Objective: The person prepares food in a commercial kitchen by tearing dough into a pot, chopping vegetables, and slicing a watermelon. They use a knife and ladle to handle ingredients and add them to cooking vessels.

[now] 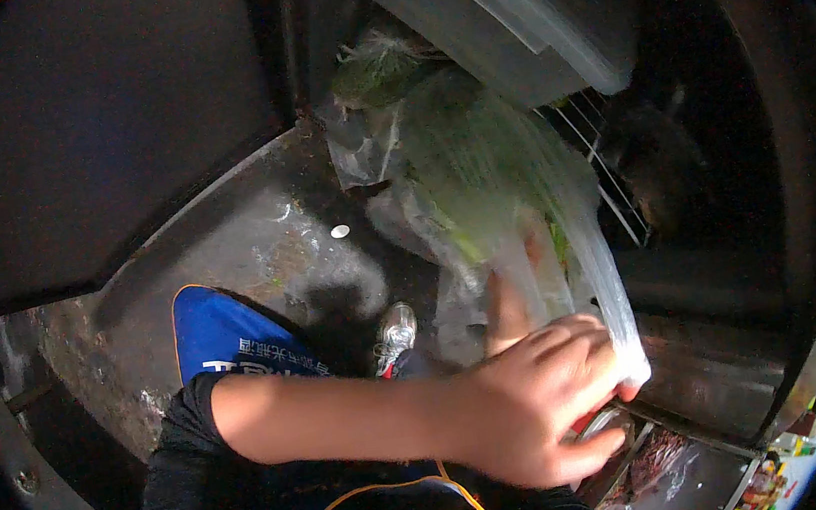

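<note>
A clear plastic bag (588,249) of leafy green vegetables (471,142) hangs before me, with pale roots or stem ends (381,50) at its far end. My left hand (560,396) reaches across from the left and pinches the bag's near edge, pulling the plastic taut. Behind it, an upright finger (506,312) shows against the bag, apparently from my right hand. The rest of that hand is hidden by the left hand and the plastic. Below my left fingers is a round rim with red beside it, too covered to name.
A dark cabinet interior with a wire shelf (597,158) opens at right, below a grey bin or drawer (488,27). A dark door panel (115,137) stands at left. My shoe (396,332) is on the stained floor (249,250). A metal tray (705,478) holds reddish food.
</note>
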Available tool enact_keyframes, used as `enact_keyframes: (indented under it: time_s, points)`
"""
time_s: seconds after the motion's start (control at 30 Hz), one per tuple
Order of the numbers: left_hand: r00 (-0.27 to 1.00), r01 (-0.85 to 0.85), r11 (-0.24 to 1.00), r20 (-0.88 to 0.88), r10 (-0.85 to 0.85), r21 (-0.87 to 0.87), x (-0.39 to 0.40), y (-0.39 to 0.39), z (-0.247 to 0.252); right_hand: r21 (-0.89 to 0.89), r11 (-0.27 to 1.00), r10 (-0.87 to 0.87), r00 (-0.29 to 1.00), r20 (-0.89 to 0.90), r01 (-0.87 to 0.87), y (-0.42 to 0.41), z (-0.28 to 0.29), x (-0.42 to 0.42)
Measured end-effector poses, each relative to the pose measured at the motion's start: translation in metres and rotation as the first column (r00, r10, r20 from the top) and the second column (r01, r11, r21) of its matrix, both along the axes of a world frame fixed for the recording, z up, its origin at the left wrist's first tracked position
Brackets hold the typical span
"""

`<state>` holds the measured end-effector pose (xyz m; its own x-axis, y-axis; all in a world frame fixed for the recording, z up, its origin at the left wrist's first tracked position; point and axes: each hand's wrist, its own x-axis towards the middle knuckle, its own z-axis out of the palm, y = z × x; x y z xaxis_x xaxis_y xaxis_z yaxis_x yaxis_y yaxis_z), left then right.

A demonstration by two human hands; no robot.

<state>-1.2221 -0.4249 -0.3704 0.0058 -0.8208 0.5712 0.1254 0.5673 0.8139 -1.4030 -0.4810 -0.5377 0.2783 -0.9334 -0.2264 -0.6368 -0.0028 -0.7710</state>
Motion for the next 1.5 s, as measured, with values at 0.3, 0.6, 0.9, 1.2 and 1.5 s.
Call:
enact_keyframes:
  time_s: [0.3, 0.6, 0.9, 1.2, 1.5]
  points:
    - [0.595, -0.519, 0.84, 0.773, 0.221, 0.159, 0.055, -0.114, -0.188, -0.042, 0.947, -0.313, 0.943, 0.114, 0.319, -0.238, -0.031, 0.018]
    - [0.895, 0.2, 0.466, -0.354, 0.271, 0.862, 0.004, -0.111, -0.274, 0.575, 0.769, -0.599, 0.629, 0.495, 0.28, -0.134, -0.011, 0.005]
    - [0.496, -0.747, 0.652, 0.765, 0.411, 0.134, 0.131, 0.01, -0.006, 0.819, 0.555, -0.671, 0.659, 0.339, 0.144, -0.047, 0.076, -0.024]
    - [-0.257, -0.957, 0.093, 0.951, 0.174, -0.275, 0.4, 0.16, 0.192, 0.747, 0.644, -0.287, 0.853, 0.436, -0.165, 0.074, 0.264, 0.029]
    - [0.364, -0.887, 0.321, 0.93, 0.048, 0.33, 0.303, 0.218, 0.211, 0.735, 0.674, -0.566, 0.59, 0.575, -0.07, 0.186, 0.54, -0.006]
